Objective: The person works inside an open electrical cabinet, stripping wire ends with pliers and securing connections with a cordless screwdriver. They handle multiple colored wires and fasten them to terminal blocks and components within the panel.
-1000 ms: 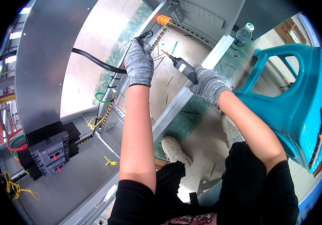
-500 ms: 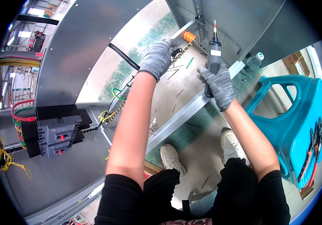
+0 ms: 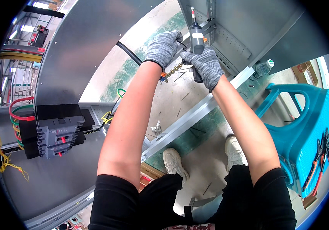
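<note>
Both my hands wear grey knit gloves and are raised toward the top of a grey metal cabinet. My right hand (image 3: pixel 206 65) grips a black powered screwdriver (image 3: pixel 197 42) held upright, its thin bit pointing up at a perforated metal rail (image 3: pixel 225 36). My left hand (image 3: pixel 163 48) is closed around something small beside the screwdriver, near an orange fitting and a black cable (image 3: pixel 128 53); what it holds is hidden by the fingers. A brass-coloured terminal strip (image 3: pixel 172 71) shows just below the hands.
A black and grey circuit breaker (image 3: pixel 55 132) with red, green and yellow wires sits at the left on the cabinet panel. A grey metal rail (image 3: pixel 195 115) runs diagonally below my arms. A teal plastic stool (image 3: pixel 306 122) with pliers on it stands right, a bottle (image 3: pixel 264 68) behind.
Both hands have risen toward the cabinet top and come together. The screwdriver has swung from lying sideways to pointing upright, and the view has tilted upward.
</note>
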Available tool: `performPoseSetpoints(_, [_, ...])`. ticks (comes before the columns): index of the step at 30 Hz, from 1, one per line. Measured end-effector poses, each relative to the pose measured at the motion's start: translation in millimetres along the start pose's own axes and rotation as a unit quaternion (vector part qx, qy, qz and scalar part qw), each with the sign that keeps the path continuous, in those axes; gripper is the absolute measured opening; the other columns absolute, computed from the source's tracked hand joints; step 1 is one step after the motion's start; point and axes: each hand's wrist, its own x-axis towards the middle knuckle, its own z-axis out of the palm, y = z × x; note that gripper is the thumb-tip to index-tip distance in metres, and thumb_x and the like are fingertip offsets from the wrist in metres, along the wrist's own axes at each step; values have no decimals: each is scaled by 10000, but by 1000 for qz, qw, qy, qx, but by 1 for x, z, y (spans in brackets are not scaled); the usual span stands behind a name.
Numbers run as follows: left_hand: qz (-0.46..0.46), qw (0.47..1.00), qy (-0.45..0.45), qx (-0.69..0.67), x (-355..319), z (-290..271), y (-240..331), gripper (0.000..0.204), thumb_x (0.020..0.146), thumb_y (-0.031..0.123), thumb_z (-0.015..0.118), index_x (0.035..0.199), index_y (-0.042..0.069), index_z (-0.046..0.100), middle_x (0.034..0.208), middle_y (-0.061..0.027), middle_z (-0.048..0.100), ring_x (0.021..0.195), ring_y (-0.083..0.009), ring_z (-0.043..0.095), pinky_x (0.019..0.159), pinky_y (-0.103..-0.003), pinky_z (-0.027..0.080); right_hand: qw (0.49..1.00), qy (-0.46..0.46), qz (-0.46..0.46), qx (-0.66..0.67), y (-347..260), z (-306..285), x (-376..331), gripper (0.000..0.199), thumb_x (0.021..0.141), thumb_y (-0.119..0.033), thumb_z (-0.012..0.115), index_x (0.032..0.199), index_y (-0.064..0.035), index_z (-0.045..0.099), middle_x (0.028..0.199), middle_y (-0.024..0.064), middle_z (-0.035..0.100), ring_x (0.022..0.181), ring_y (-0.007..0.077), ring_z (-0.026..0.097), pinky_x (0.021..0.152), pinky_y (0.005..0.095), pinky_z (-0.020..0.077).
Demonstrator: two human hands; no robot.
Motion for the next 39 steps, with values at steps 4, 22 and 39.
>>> performPoseSetpoints(4, [10, 999, 41, 2, 2, 7, -10, 196, 827, 143, 589, 1015, 97, 624, 928, -128, 662, 873, -310, 625, 793, -387, 491, 997, -72, 7, -26, 0, -9, 1, 305, 724, -157, 749, 923, -20, 562, 745, 38, 601, 664, 117, 557, 600, 268, 469])
performPoseSetpoints(22, [16, 968, -173, -184, -23, -43, -11, 280, 831, 116, 634, 1101, 45, 627, 1010, -90, 618, 970, -199, 587, 917, -301, 449, 996, -81, -38, 21, 40, -11, -3, 321, 771, -155, 708, 1005, -34, 523, 797, 51, 612, 668, 134, 606, 603, 272, 518])
performPoseSetpoints(39, [-25, 974, -136, -180, -52, -27, 16, 482, 790, 47, 685, 1239, 45, 511, 888, -64, 574, 829, -140, 570, 769, -267, 536, 981, -65, -74, -168, 45, -5, 9, 536, 731, -217, 709, 1175, -23, 478, 946, 71, 611, 849, 162, 604, 792, 298, 503])
